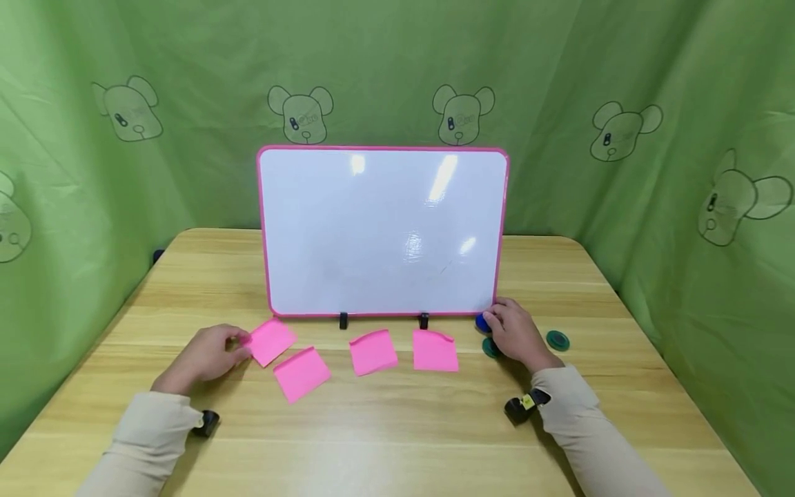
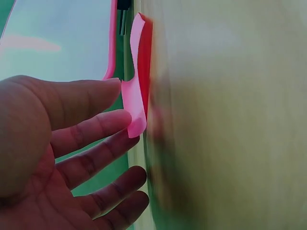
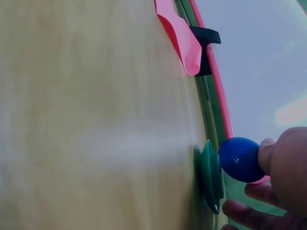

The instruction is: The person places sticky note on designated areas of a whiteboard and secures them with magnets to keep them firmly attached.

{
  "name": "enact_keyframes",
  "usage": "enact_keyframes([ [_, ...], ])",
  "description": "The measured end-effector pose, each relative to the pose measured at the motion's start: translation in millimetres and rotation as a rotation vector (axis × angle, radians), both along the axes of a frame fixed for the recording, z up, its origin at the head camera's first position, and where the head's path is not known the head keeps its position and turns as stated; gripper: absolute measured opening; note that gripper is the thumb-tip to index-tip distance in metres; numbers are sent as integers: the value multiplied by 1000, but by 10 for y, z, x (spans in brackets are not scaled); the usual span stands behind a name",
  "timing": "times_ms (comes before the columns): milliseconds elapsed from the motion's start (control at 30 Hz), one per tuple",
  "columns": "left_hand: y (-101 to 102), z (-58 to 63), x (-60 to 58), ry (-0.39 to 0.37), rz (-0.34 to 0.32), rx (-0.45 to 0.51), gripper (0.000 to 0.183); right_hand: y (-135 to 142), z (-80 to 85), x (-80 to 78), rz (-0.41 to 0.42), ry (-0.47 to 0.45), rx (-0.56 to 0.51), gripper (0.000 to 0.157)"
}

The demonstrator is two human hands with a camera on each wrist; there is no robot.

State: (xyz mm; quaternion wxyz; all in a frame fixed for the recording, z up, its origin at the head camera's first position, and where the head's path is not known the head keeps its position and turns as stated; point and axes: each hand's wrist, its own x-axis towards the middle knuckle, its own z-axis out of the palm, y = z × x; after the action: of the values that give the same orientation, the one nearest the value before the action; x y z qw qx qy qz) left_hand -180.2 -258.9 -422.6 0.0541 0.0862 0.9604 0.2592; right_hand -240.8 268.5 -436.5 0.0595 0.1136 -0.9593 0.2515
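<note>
My left hand [image 1: 208, 354] pinches the left edge of a pink sticky note [image 1: 273, 341] between thumb and fingers. In the left wrist view this sticky note [image 2: 135, 103] curls up by the thumb tip, and the other fingers are spread. By the whiteboard's lower right corner, my right hand [image 1: 515, 333] holds a round blue magnet [image 1: 482, 323]. The right wrist view has the thumb against the blue magnet [image 3: 240, 159], its far side hidden. Just below it on the table lies a green magnet [image 1: 490, 347], partly covered by the hand.
A pink-framed whiteboard [image 1: 379, 235] stands upright on black feet [image 1: 344, 321]. Three more pink sticky notes [image 1: 373, 353] lie in front of it, edges curled. Another green magnet [image 1: 557, 340] sits right of my right hand. Green curtains [image 1: 385, 62] surround the wooden table [image 1: 373, 442].
</note>
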Motion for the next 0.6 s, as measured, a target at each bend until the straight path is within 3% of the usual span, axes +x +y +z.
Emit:
enact_keyframes([
  [200,-2,-9,-23,-1,0,10,29,4,-2,12,-11,-6,3,23],
  [367,1,-19,-45,43,18,31,22,3,-9,3,-14,-11,-7,23],
  [600,-7,-5,-59,85,86,82,13,9,-2,2,-18,-29,-10,25],
])
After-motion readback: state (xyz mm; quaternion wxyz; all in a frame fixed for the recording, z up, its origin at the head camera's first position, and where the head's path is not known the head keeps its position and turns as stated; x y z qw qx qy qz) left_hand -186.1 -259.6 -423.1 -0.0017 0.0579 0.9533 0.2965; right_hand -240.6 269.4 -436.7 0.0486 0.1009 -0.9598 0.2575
